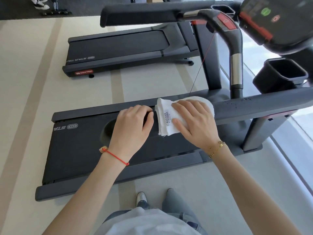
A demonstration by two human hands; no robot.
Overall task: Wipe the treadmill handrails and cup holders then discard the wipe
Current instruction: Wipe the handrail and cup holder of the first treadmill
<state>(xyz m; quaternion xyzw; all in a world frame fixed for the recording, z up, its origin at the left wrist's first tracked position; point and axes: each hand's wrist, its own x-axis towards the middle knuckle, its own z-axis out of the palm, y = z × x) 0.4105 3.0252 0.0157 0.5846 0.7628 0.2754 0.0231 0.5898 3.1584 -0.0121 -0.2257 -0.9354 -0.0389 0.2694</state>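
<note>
Pale gym floor [25, 116] below; your right hand [194, 121] presses white wipe [166, 121] (label up) over near handrail [254, 107], fingers spread; left hand [133, 126] curls round rail just beside wipe.

Two treadmills [118, 48] [84, 141], two cup holders [281, 73] [222, 9], one white cloth [169, 119], two hands [133, 124] [194, 121].
</note>
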